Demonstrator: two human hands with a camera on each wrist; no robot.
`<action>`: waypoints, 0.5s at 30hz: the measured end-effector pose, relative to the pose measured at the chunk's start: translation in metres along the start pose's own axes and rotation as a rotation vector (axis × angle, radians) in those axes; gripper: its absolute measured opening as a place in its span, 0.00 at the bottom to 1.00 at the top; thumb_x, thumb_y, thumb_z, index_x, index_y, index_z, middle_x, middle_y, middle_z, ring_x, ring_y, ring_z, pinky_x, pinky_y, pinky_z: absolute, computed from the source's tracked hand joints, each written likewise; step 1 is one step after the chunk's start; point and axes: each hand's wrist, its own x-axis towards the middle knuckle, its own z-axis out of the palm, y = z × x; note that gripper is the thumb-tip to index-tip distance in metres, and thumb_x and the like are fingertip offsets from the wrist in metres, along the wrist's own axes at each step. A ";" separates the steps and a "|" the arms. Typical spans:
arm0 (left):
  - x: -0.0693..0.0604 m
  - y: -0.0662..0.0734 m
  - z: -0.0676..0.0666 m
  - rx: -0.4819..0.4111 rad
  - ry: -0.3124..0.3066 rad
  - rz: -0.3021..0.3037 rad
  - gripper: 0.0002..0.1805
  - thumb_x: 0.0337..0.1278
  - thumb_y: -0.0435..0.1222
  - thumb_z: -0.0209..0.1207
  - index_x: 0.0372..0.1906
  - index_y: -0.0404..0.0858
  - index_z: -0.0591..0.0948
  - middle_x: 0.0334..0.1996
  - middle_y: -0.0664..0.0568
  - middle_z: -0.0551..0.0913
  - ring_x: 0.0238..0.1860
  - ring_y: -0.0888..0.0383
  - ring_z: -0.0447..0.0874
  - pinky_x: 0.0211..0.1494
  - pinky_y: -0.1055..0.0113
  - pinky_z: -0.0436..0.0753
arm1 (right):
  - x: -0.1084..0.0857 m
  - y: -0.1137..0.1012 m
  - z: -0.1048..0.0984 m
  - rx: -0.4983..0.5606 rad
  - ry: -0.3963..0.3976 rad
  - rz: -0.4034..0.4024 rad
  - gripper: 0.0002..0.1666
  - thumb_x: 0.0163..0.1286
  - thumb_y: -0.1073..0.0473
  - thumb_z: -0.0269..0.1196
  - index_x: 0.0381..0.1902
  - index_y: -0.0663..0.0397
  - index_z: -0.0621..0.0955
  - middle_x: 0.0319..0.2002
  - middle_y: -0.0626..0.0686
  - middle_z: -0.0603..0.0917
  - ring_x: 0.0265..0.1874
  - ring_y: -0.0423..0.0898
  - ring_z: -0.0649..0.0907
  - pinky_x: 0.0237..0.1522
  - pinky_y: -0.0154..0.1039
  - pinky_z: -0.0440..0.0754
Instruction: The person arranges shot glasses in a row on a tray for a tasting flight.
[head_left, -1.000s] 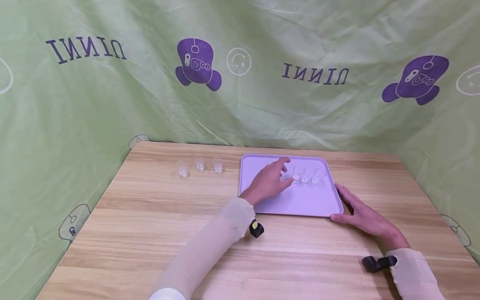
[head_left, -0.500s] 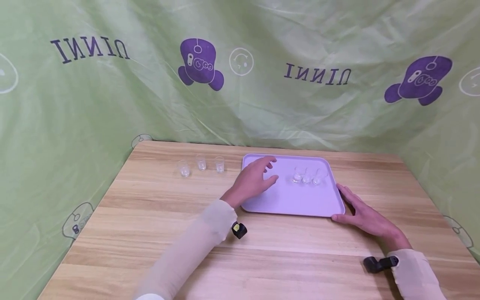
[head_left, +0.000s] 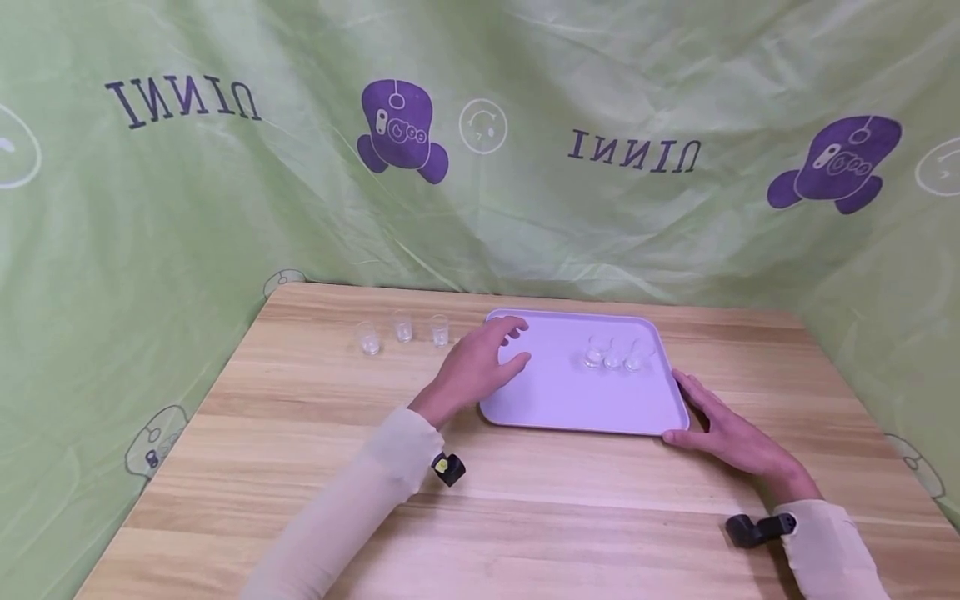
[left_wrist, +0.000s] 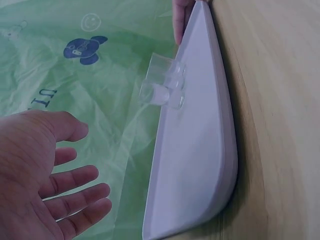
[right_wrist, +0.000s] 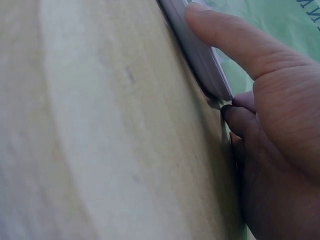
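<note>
My left hand point(head_left: 476, 360) hovers over the left edge of a light purple tray point(head_left: 555, 408), its fingers loosely spread and holding nothing. In the left wrist view the bare palm and fingers point(left_wrist: 75, 187) are apart from the tray. Near the tray's right end stands a close row of small clear glasses point(head_left: 612, 358). My right hand point(head_left: 731, 433) rests against the tray's near right corner, thumb at the front edge and extended fingers along the right side. Up close, the right thumb point(right_wrist: 225, 35) touches the tray rim point(right_wrist: 192, 47); the other fingertips are partly hidden.
Left of the tray, three more small clear glasses stand on the wooden table: a left one point(head_left: 368, 340), a middle one point(head_left: 403, 327) and a right one point(head_left: 439, 332). A green printed cloth point(head_left: 525, 225) hangs behind the table point(head_left: 525, 517) and at its sides.
My left hand has moved left, away from the glasses on the tray to its left edge, fingers staying loose. The right hand and the glasses have not moved.
</note>
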 end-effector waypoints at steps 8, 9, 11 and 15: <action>-0.011 -0.019 -0.017 0.024 0.045 0.009 0.23 0.68 0.42 0.66 0.65 0.40 0.78 0.56 0.49 0.83 0.54 0.49 0.83 0.53 0.56 0.82 | 0.000 0.000 0.000 -0.008 0.000 -0.004 0.63 0.69 0.52 0.72 0.85 0.46 0.42 0.80 0.69 0.39 0.77 0.73 0.39 0.67 0.79 0.37; -0.012 -0.021 -0.018 0.032 0.049 0.006 0.24 0.68 0.42 0.65 0.65 0.40 0.78 0.57 0.49 0.82 0.55 0.50 0.82 0.54 0.56 0.82 | 0.000 0.000 0.000 -0.007 0.000 -0.002 0.63 0.69 0.52 0.71 0.85 0.46 0.42 0.80 0.69 0.39 0.77 0.73 0.38 0.67 0.79 0.37; -0.015 -0.025 -0.022 0.046 0.056 0.001 0.24 0.68 0.42 0.65 0.65 0.40 0.78 0.59 0.50 0.81 0.57 0.51 0.81 0.57 0.56 0.81 | -0.001 0.000 0.000 -0.005 0.000 0.001 0.63 0.69 0.52 0.71 0.85 0.45 0.42 0.80 0.70 0.39 0.76 0.73 0.38 0.67 0.79 0.37; -0.019 -0.032 -0.027 0.061 0.074 0.002 0.25 0.68 0.42 0.65 0.67 0.39 0.78 0.63 0.49 0.79 0.63 0.51 0.77 0.65 0.54 0.77 | -0.001 0.001 0.000 -0.009 0.003 0.003 0.63 0.68 0.52 0.72 0.85 0.45 0.42 0.80 0.70 0.39 0.77 0.73 0.39 0.67 0.79 0.38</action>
